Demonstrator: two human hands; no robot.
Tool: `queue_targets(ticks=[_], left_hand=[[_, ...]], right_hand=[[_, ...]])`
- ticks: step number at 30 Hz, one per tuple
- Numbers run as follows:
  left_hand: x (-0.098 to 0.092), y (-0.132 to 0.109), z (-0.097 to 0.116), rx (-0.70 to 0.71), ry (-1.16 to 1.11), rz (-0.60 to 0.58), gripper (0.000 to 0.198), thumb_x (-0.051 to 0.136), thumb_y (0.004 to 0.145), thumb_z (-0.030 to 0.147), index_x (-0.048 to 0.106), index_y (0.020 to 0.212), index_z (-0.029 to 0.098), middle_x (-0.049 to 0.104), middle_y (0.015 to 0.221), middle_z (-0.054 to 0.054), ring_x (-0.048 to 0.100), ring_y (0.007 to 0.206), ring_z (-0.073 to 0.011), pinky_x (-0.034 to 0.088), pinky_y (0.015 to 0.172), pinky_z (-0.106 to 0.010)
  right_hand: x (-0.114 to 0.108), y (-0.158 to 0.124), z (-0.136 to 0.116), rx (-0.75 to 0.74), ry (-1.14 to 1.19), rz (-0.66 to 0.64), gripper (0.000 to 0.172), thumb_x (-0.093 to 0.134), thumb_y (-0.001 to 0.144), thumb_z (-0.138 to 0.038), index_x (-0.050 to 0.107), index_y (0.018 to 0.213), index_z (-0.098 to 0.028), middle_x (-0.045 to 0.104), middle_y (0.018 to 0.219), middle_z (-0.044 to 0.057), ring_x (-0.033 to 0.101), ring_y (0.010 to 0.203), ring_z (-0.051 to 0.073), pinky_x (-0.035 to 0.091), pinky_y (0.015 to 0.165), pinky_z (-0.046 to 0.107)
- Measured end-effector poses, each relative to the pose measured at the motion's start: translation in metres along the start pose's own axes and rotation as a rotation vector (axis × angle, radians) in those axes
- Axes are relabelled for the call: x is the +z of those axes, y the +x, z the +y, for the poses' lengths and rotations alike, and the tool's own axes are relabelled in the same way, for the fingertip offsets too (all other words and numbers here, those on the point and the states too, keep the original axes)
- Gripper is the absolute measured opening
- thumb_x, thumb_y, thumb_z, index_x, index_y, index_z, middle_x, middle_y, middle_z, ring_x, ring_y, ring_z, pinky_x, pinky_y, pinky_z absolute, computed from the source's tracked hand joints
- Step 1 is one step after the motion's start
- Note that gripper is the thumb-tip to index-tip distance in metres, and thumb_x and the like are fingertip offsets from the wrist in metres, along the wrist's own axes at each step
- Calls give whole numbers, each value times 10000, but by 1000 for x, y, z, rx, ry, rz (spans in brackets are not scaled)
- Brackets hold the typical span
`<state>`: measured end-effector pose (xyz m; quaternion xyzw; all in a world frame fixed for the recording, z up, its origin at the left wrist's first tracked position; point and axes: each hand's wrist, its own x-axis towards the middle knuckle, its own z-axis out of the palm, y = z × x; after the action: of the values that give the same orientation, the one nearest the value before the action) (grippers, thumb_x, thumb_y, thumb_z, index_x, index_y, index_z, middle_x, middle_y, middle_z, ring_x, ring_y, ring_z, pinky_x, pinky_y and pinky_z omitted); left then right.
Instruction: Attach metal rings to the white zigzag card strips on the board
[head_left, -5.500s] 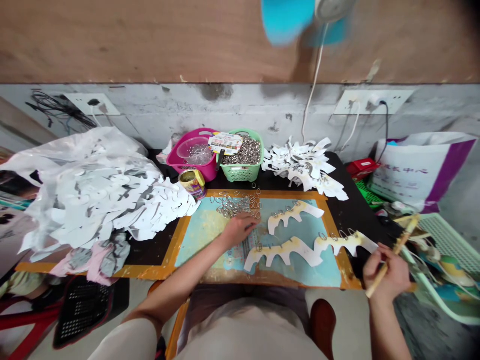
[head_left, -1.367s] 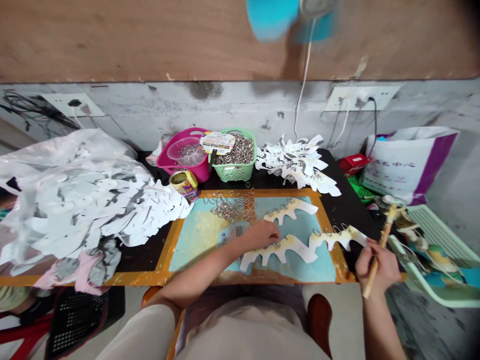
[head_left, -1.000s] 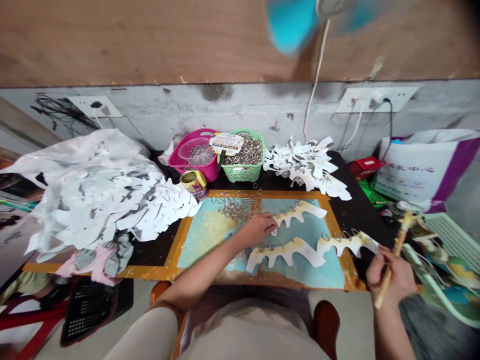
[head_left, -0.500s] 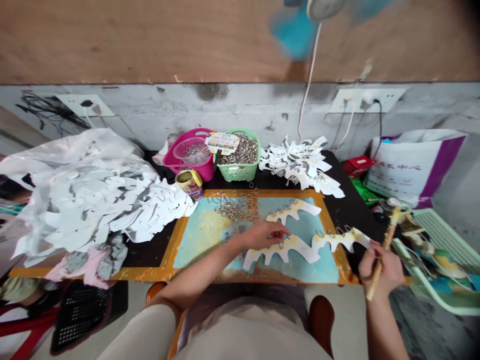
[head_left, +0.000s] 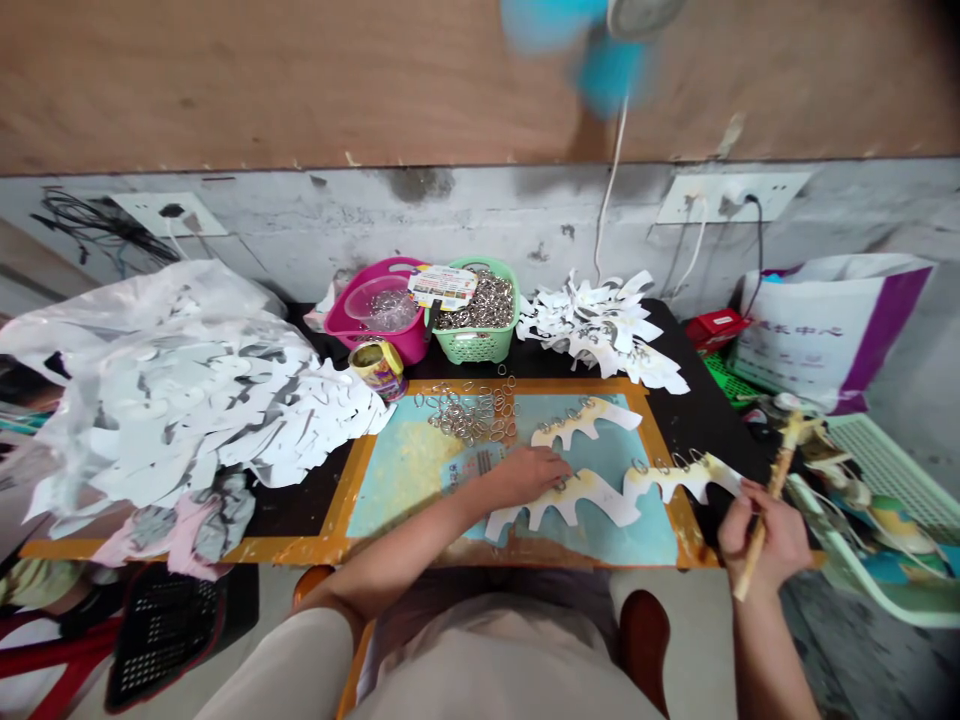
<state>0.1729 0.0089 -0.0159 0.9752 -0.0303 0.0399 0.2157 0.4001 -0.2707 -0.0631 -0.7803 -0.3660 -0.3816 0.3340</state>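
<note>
My left hand (head_left: 529, 475) is over the upper edge of a white scalloped cutout (head_left: 592, 498) with yellowish glue along it. Its fingers are curled together, and whatever they pinch is hidden. My right hand (head_left: 769, 535) grips a glue brush (head_left: 759, 540) by its wooden handle, the crusted bristles pointing up and away. The thumb and forefinger of that hand also touch the right end of a second cutout (head_left: 679, 482), which has several metal rings along its top. A third ringed cutout (head_left: 589, 422) lies behind. Loose metal rings (head_left: 472, 412) are scattered on the blue mat (head_left: 412, 490).
At the back stand a pink basket (head_left: 409, 345), a green basket (head_left: 480, 345) of metal rings and a small tin (head_left: 379, 368). White cutouts (head_left: 187, 400) heap at left; ringed ones (head_left: 600, 325) pile at back right. A pale green crate (head_left: 892, 600) sits at far right.
My left hand has turned palm-down and its fingers have come down onto the near cutout's edge. My right hand and the brush have stayed almost still.
</note>
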Motion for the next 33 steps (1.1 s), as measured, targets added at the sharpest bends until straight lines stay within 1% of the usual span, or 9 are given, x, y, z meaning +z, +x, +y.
queue_targets(ticks=[11,15,18,20,22,23,25,29,33], left_hand=[[2,-4,-2,55,16,-22,317,452,921,95,631,1161,198,701,1065,-60,656,973,-173,493,842,-250],[5,-6,-2,98,-24,77,337,481,881,59,649,1121,225,712,1023,-36,666,902,-151,500,790,-223],[0,-8,-4,57,-28,159,296,509,873,71,652,1086,220,699,1016,-39,655,897,-147,502,792,-223],[-10,-13,-15,-56,-10,249,258,481,901,97,644,1077,192,680,1038,-68,638,945,-159,501,828,-248],[-25,-23,-34,-277,45,371,248,439,928,122,640,1067,164,666,1041,-95,627,968,-173,498,847,-275],[-34,-31,-46,-521,126,446,231,445,935,154,648,1038,195,670,1022,-60,630,949,-155,494,850,-253],[-51,-50,-72,-739,211,500,251,424,928,157,651,1036,156,661,1025,-102,631,958,-203,489,869,-303],[-74,-93,-111,-976,313,460,263,447,870,136,673,1001,112,656,1023,-163,644,924,-254,486,836,-333],[-75,-113,-123,-1016,342,326,201,514,815,146,694,903,136,684,879,-140,660,830,-262,489,760,-319]], right_hand=[[1,-1,2,-9,-12,-4,141,564,840,-179,641,947,-128,706,905,117,660,817,244,519,776,384],[1,-2,2,-4,-8,4,135,575,830,-167,648,936,-124,712,902,120,662,811,248,518,770,381],[0,-2,2,3,6,-1,150,579,826,-165,658,941,-111,714,910,128,659,814,252,516,778,386],[0,-3,3,6,14,-6,164,580,827,-166,662,955,-104,713,924,138,655,831,254,510,796,388],[1,-3,4,-1,22,-4,172,579,828,-169,664,961,-99,710,918,146,652,832,254,504,801,385],[1,-3,5,-7,25,0,174,577,829,-172,665,960,-97,709,907,147,651,825,253,502,795,382],[2,-4,7,-20,27,2,178,576,831,-179,666,961,-99,707,889,145,651,809,253,500,777,376],[5,-6,13,-23,5,2,183,582,822,-181,668,972,-119,709,894,152,656,812,280,498,771,394],[5,-8,14,-4,-4,-4,179,573,829,-205,660,967,-132,706,898,152,660,825,291,500,780,408]])
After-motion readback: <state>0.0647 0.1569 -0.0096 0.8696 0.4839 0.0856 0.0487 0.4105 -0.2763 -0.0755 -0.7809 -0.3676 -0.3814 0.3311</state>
